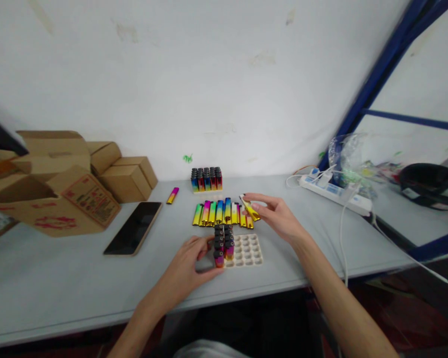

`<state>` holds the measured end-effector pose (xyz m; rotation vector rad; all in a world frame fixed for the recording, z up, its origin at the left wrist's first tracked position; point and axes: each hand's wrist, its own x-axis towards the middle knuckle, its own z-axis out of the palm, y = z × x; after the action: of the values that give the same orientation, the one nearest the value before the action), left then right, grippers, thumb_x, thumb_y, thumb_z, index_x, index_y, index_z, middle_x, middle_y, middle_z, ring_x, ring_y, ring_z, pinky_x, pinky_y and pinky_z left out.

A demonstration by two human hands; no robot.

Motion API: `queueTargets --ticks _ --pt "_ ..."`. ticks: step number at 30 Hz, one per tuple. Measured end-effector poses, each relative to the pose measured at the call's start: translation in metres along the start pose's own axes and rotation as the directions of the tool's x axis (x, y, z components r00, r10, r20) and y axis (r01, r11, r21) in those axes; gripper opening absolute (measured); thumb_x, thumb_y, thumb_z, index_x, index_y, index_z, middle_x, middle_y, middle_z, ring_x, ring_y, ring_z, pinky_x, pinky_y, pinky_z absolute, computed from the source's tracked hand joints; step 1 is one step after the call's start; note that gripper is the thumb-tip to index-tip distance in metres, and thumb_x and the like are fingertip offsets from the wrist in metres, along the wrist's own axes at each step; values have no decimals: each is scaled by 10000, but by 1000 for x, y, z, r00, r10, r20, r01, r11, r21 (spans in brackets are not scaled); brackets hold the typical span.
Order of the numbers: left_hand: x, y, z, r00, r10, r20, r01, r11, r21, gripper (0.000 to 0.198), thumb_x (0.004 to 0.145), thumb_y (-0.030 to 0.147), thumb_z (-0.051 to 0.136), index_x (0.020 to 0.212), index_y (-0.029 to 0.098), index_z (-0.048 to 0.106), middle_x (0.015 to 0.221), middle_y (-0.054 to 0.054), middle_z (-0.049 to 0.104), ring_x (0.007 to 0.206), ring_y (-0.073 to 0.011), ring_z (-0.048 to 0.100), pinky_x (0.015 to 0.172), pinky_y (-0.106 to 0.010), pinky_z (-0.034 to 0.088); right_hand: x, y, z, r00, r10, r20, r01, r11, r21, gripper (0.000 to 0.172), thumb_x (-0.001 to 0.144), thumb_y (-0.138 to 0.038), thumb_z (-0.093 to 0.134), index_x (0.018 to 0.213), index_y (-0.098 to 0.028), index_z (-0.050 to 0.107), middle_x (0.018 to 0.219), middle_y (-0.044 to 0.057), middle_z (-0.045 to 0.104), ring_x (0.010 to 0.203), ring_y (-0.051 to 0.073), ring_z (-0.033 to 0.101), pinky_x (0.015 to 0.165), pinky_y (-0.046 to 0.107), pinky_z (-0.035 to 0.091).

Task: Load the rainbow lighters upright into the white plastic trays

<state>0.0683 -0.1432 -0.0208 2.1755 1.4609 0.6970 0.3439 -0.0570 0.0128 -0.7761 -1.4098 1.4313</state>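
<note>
My right hand [280,219] pinches a shiny yellow lighter [252,211] above the right end of a row of lighters [219,213] lying side by side. Their bodies shade from gold to green, pink or blue. Nearer me sits a pale tray [248,250] with round-cornered pockets. In its left columns stand several upright lighters with black tops [219,247]; the pockets to their right are bare. My left hand [194,261] grips the tray's left side, thumb at the front corner and fingers farther back, partly hidden by the standing lighters.
A full block of upright lighters [206,179] stands by the wall. One pink-and-yellow lighter [172,195] lies apart, near a phone [134,228]. Cardboard boxes [70,194] crowd the left. On the right are a power strip [336,194] with cables and a blue metal frame [366,84].
</note>
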Motion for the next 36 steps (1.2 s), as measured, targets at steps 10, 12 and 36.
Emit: queueTargets --ticks 10,12,36 --pt "1 0 0 1000 14 -14 -14 1000 0 471 795 420 833 1169 192 660 867 -7 579 814 -223 580 750 -331 489 -1 -7 9 999 5 53 -1 997 -72 311 894 -399 771 1115 -184 730 896 32 729 840 155 678 832 305 544" --pt "1 0 0 1000 19 -9 -19 1000 2 464 807 414 826 1179 193 656 874 -7 578 818 -221 577 752 -329 485 -2 -8 12 997 -2 80 9 997 -78 291 938 -446 712 1063 -184 700 804 3 682 721 135 648 728 286 531" --pt "1 3 -2 1000 15 -12 -14 1000 8 380 817 475 784 1035 198 642 855 -2 570 806 -210 565 754 -331 479 3 4 40 945 220 -240 -207 975 78 442 902 -527 427 582 -242 318 525 -85 202 444 82 132 429 240 99"
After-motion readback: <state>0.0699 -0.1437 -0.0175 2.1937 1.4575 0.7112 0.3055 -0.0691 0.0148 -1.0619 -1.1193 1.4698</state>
